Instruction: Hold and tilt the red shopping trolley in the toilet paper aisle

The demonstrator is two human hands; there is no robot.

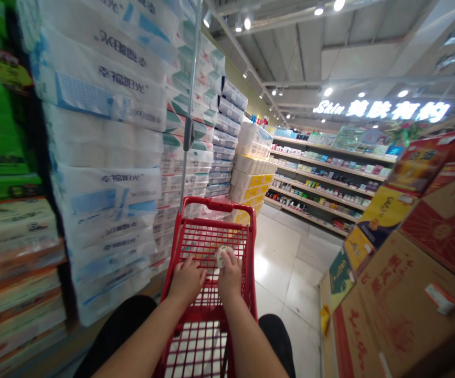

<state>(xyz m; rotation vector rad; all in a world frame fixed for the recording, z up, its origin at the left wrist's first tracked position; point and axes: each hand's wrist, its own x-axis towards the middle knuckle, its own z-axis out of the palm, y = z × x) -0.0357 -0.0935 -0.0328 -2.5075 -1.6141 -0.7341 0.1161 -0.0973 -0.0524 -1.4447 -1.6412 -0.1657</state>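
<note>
- Two bare forearms reach forward from the bottom edge, over dark-clothed legs [127,323] that are cut off by the frame.
- The left hand [187,281] lies knuckles up on the red cart [215,205]. Its fingers are bent down onto the grid, and whether they close round a bar cannot be told.
- The right hand [230,277] sits just beside it, also knuckles up. Its fingertips are pinched around a small pale wad [221,256], crumpled and too blurred to identify, held against the cart's mesh wall.
- The cart is a glossy red lattice of square holes with a rounded far rim; its near end runs out of view.
- The floor [286,262] is pale, shiny tile.
- On the left, soft plastic-wrapped paper packs [105,157] are stacked high behind a thin metal pole [190,121].
- On the right stand brown printed cardboard boxes [400,294].
- Far off, long shelves [321,184] hold small goods too tiny to make out, under a glowing white sign [380,109].
</note>
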